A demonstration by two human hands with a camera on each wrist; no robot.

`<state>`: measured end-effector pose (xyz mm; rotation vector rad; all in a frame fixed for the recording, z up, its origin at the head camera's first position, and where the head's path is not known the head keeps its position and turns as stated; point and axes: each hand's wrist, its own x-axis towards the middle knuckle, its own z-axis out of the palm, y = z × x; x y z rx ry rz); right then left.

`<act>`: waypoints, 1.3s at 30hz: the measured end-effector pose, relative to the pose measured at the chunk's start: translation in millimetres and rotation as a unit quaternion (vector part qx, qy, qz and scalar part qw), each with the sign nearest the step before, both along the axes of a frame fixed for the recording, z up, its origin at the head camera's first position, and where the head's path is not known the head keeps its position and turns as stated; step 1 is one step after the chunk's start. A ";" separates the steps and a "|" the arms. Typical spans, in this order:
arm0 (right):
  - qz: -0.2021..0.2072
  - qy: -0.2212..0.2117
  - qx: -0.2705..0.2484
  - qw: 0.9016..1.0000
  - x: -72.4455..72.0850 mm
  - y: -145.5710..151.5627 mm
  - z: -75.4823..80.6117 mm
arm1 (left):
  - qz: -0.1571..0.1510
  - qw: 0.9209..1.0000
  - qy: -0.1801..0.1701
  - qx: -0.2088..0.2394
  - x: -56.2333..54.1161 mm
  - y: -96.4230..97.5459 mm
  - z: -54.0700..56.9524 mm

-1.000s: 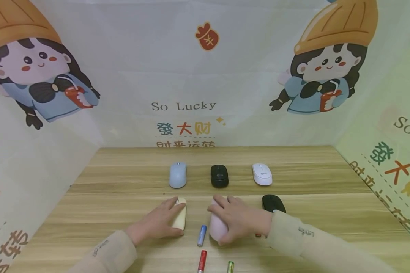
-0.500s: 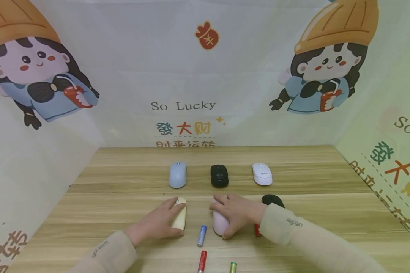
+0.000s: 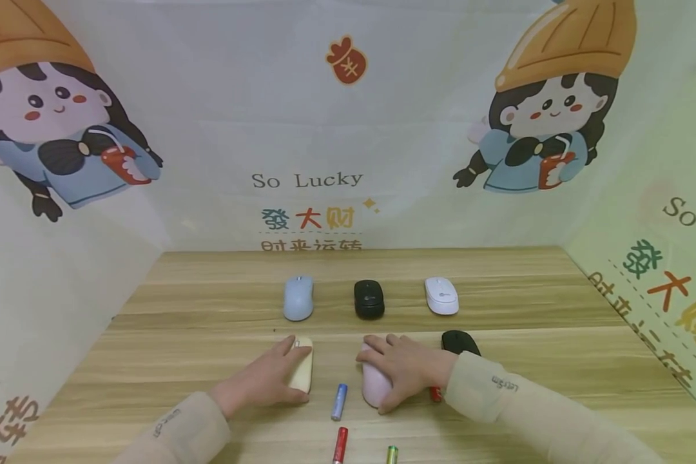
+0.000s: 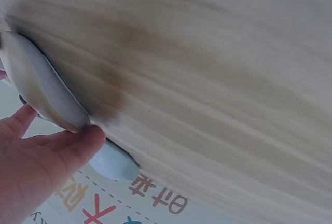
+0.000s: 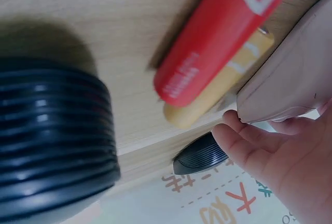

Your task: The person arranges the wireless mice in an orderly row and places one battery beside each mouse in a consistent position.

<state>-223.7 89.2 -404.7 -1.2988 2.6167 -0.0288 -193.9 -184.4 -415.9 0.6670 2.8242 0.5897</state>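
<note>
On the wooden table, toward its near edge and left of centre, the left hand lies over a cream mouse, fingers curved round its body; the left wrist view shows a fingertip pressed against the mouse's lower rim. Just right of it a blue battery lies free, with a red battery and a green battery at the near edge. Next, the right hand cups a pink mouse, fingers wrapped over its top and the thumb at its side (the right wrist view shows fingertips hooked under its shell). Beside that hand's wrist lies a red-and-yellow battery, and a black mouse sits just beyond. Along the far row stand a blue mouse, a second black mouse and a white mouse, all untouched. Both hands seem to be taking hold of their mice; the likely next move calls for lifting or turning one over without knocking the batteries nearby.
</note>
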 end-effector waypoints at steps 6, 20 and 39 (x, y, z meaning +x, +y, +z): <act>0.003 0.003 0.009 1.000 -2.5 -5.0 -2.2 | 0.006 1.000 0.004 -0.015 0.6 0.1 4.0; -0.011 -0.010 0.004 1.000 -5.2 -13.1 -0.9 | 0.011 0.999 0.000 -0.032 2.3 1.8 9.4; -0.144 -0.042 -0.048 0.988 -9.1 63.9 46.5 | 0.004 0.999 0.001 -0.039 0.0 6.5 10.2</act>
